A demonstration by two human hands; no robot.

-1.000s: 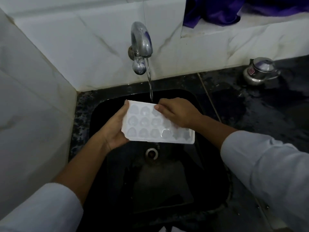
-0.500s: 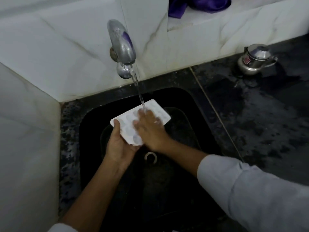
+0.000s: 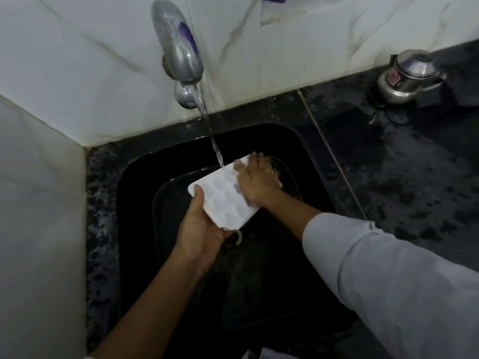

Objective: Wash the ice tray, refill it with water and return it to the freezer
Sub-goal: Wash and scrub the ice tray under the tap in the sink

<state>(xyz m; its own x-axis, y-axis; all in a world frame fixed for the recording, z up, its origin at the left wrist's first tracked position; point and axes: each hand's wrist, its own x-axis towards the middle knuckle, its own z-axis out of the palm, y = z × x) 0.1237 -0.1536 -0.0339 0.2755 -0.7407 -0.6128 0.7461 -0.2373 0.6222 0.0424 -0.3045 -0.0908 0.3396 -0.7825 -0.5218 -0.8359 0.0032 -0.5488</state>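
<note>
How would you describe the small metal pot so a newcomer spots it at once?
Start at the black sink and go right along the dark, wet countertop to the white tiled wall. The metal pot stands there, at the back of the counter. It is the only rounded steel vessel in view, with a domed lid and a small red label on its side.

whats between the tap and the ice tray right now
Only a stream of water, falling from the tap onto the ice tray at its far end, beside the right hand. The head view shows it.
</note>
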